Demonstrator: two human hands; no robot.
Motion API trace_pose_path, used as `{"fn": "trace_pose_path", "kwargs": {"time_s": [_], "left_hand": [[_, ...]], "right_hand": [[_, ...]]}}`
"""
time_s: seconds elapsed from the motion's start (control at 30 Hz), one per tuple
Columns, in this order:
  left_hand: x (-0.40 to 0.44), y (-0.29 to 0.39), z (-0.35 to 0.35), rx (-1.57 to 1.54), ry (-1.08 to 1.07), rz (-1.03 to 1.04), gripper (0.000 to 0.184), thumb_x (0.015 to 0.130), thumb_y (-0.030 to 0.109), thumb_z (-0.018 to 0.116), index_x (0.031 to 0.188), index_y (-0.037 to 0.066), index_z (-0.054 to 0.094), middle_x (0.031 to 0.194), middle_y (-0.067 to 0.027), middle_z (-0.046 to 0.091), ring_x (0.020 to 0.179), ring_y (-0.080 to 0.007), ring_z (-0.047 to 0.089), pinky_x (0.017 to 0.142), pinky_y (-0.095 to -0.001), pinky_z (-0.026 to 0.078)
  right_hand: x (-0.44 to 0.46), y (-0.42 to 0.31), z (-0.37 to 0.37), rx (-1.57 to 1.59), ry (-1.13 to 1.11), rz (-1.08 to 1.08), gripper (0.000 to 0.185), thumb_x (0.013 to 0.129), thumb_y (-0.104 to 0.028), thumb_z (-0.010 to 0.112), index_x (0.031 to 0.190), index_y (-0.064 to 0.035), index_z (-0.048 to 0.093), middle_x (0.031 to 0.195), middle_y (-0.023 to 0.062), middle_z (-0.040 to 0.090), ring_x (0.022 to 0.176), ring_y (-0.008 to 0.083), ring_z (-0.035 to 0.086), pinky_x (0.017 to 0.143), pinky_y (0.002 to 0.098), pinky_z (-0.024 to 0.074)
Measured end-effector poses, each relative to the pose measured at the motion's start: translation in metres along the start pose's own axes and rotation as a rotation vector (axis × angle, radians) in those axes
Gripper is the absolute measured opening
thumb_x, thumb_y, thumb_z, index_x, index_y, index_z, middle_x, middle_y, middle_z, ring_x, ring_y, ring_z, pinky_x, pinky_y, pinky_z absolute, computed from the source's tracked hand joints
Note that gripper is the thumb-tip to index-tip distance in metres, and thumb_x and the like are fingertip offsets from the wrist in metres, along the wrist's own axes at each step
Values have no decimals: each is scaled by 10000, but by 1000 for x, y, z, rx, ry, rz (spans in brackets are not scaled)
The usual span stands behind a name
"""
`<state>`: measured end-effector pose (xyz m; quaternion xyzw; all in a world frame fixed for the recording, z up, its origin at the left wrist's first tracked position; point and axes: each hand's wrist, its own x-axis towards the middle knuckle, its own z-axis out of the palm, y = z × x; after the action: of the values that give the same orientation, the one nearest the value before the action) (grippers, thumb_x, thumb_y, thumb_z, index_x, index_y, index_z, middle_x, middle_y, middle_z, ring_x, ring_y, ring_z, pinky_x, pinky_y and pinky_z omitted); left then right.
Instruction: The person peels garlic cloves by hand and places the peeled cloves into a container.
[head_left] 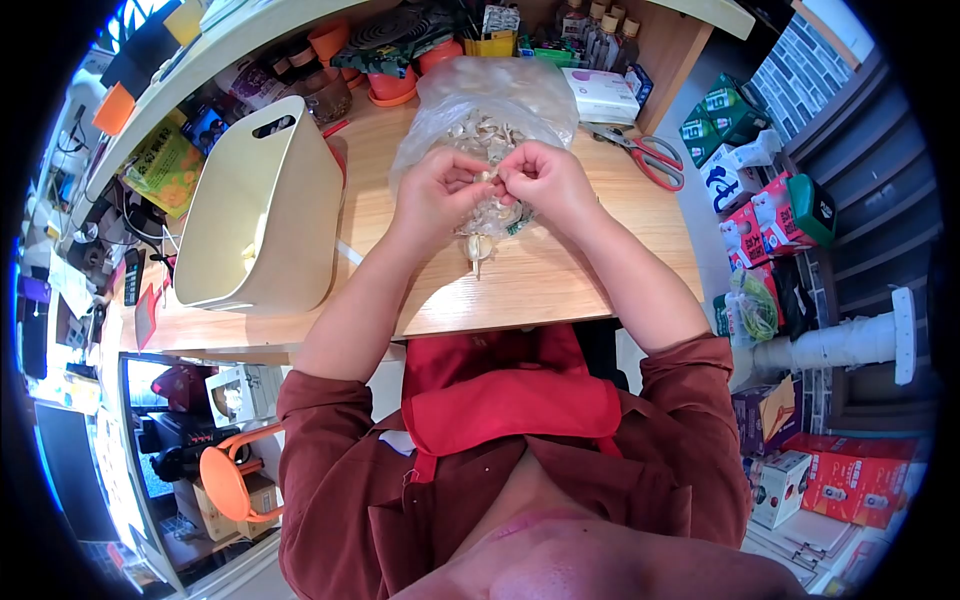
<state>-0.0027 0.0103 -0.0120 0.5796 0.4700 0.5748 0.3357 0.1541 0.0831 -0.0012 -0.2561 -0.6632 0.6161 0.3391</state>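
Both hands meet over a clear plastic bag (500, 85) that lies on the wooden table. My left hand (440, 190) is closed, its fingertips pinching a small pale piece that looks like a garlic clove (487, 177). On the other side of the piece, my right hand (540, 180) is closed on it too, thumb against forefinger. Garlic peels and pieces (485, 130) fill the bag's open part. A garlic bulb with a stem (479, 248) rests on the table just below the hands. To the left stands a cream bin (300, 215) with a few pale pieces inside.
Red-handled scissors (655, 160) lie on the table (520, 290) at the right. Behind them is a white box (602, 95). Orange pots (392, 85) and bottles (605, 45) stand along the back under a shelf. Boxes line the floor at right.
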Motion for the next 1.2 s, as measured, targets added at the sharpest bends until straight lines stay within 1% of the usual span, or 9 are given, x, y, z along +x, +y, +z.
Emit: {"fn": "trace_pose_path", "kwargs": {"time_s": [0.1,0.33,0.43,0.53,0.63,0.7,0.83,1.03,1.2], "left_hand": [[0,-1,-2,-54,-6,-35,249,754,-64,629,968,-24,507,895,-87,596,824,-138,607,760,-242,503],[-1,10,-3,-243,63,-62,222,778,-45,601,963,-12,485,924,-95,569,845,-153,598,728,-257,495],[2,10,-7,-314,133,-3,216,777,-46,593,957,-8,479,903,-100,563,824,-170,603,707,-263,496],[3,10,-11,-317,125,13,222,766,-55,594,952,-7,481,881,-98,566,804,-174,604,703,-265,499],[1,8,-9,-252,75,14,229,755,-55,607,948,-7,493,878,-87,572,787,-158,600,702,-263,501],[2,3,-8,-194,80,47,236,747,-53,619,949,-6,506,882,-80,578,777,-146,596,702,-261,502],[1,3,-9,-180,61,-42,254,736,-44,643,959,-8,526,884,-70,590,781,-126,587,711,-253,500],[2,-2,-7,-175,18,-54,270,735,-33,655,975,-8,535,894,-63,593,812,-117,578,740,-234,487],[1,-1,-6,-204,5,-91,281,734,-32,661,985,-10,537,903,-61,594,830,-115,576,754,-234,484]], "right_hand": [[0,-3,-1,98,-20,26,60,825,-26,542,852,27,550,780,92,614,669,125,600,615,226,495],[-2,-5,-2,257,-41,-2,69,859,-46,515,856,16,544,796,98,614,680,134,602,645,239,499],[-2,-11,-5,346,63,-105,53,828,-19,532,856,24,546,798,103,618,704,148,611,644,244,510],[1,-6,-6,36,91,-148,47,809,-18,543,841,9,563,759,101,629,667,158,615,618,263,504],[1,5,-2,-556,112,-315,44,774,-25,565,812,-8,579,727,111,626,644,183,615,600,288,492],[2,8,0,-515,111,-276,55,754,-30,575,806,-19,589,723,119,619,639,200,613,602,295,485],[6,9,-2,-529,112,-290,96,755,-52,593,847,-33,613,730,122,617,662,207,615,613,295,482],[0,-1,0,-375,50,-373,158,761,-106,644,911,-58,632,813,88,613,683,162,600,616,266,475],[0,2,-2,-415,70,-435,153,748,-114,664,888,-59,632,812,72,605,671,151,585,604,257,468]]}}
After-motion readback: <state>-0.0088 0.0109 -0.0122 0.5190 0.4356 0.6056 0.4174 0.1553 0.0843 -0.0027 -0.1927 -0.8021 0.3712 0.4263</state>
